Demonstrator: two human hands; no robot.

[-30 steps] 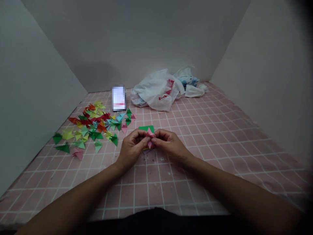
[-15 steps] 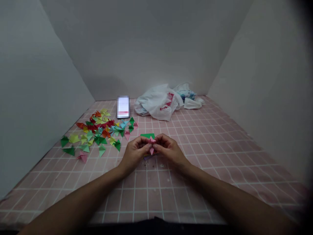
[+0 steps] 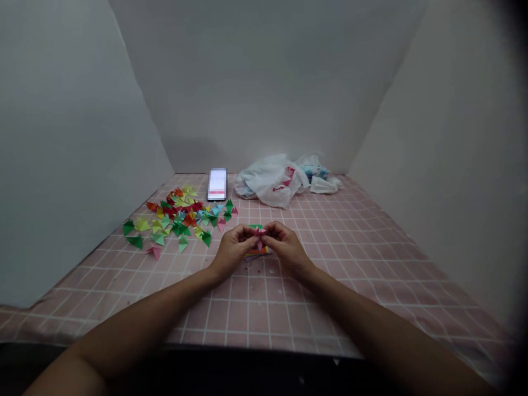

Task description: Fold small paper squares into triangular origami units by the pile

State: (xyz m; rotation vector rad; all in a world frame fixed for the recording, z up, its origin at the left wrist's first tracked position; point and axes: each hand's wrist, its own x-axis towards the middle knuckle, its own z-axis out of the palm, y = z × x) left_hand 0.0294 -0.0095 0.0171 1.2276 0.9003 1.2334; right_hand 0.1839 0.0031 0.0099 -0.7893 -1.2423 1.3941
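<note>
A small pink origami crane, its points sticking up and down, is pinched between the fingertips of both hands just above the table. My left hand grips it from one side, thumb toward me and fingers curled behind. From the other side my right hand pinches it in the same way. Fingertips cover part of the folds. Under the hands lies a small stack of coloured paper, with orange at the near edge and green at the far edge.
Left of my hands spreads a loose pile of folded paper cranes in several colours. Behind them a phone leans upright with its screen lit. White plastic bags lie at the back. Pale walls enclose the pink checked tablecloth on three sides.
The view has shifted, showing more of the table's front edge. Both hands still pinch the pink crane, which now looks shorter and wider, and more of the paper stack shows below it.
</note>
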